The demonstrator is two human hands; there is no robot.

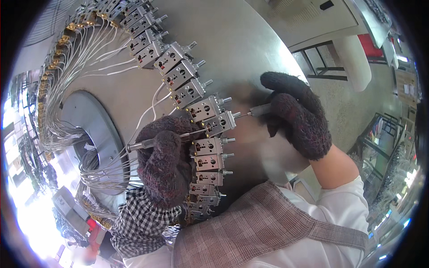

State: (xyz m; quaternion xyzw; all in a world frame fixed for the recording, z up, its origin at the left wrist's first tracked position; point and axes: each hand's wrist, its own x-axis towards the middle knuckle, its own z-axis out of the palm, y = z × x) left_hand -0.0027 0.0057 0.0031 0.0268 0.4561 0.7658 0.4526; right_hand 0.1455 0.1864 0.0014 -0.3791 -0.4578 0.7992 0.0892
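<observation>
My gloved left hand (163, 167) grips a slim-shafted tool (142, 145), my right hand (299, 111) a screwdriver (261, 110), both meeting the shafted metal control unit (217, 124) between them; apparently adjusting, needing steady tips.

Workshop, factory-like | round metal table (223, 40) lined with metal boxes (217, 124) | wires (90, 161) gathered at centre | dark rack (378, 146) seen beyond
</observation>
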